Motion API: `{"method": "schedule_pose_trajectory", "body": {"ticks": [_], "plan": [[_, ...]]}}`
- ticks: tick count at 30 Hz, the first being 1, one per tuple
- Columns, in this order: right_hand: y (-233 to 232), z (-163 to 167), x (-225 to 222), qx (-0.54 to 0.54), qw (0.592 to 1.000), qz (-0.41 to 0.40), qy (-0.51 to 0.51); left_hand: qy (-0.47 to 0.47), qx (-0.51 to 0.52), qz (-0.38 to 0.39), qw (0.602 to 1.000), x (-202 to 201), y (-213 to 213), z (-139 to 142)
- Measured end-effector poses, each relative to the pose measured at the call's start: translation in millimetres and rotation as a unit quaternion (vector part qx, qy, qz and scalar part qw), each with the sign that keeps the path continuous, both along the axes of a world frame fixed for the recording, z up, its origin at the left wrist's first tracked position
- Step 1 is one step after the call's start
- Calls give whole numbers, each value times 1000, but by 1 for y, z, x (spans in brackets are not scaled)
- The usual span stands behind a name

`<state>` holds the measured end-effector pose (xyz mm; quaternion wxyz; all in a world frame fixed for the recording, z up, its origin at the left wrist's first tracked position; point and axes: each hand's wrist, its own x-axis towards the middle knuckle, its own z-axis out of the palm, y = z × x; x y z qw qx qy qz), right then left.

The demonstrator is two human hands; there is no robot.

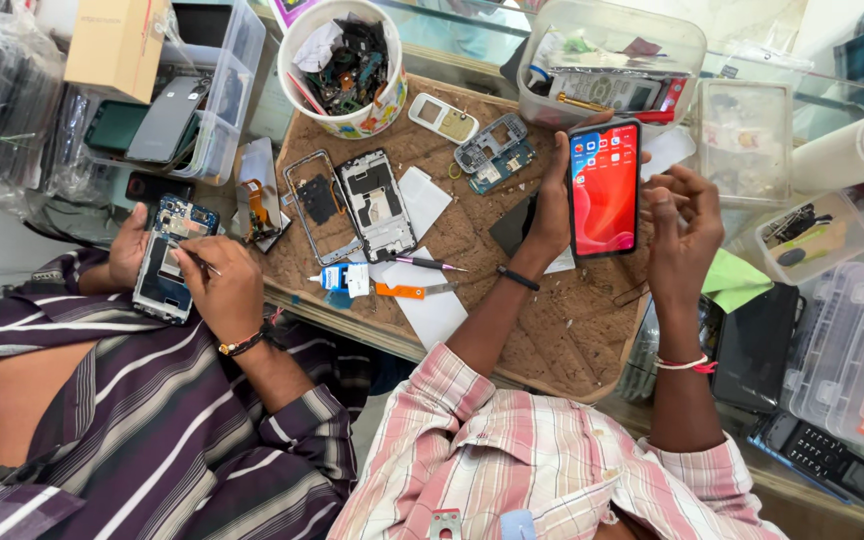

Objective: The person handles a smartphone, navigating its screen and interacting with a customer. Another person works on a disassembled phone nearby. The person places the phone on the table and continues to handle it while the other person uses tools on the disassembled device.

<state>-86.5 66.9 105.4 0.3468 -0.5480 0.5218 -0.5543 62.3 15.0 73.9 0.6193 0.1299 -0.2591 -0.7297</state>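
My left hand [550, 205] grips a smartphone [604, 188] by its left edge and holds it upright above the cork work mat [552, 330]. The phone's screen is lit red with rows of app icons. My right hand [684, 228] hovers just right of the phone with its fingers loosely curled and nothing in it; its fingertips are close to the phone's right edge. A black band sits on my left wrist, a red thread on my right.
A co-worker in a striped shirt at the left holds an opened phone [164, 270] and a thin tool. On the mat lie phone frames [377, 205], tweezers [430, 264] and a small board [492, 152]. A tub of parts [344, 65] and clear plastic boxes [747, 140] stand around.
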Motion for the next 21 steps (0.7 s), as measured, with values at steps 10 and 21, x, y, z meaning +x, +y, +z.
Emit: {"method": "schedule_pose_trajectory", "body": {"ticks": [10,21], "plan": [[-3,-17,-8,145,977,142,-65,61,27,-12,998,-7,-9,-12],[-12,7,-16,202,928,210,-233,36,-20,-31,999,-23,-14,-14]]}}
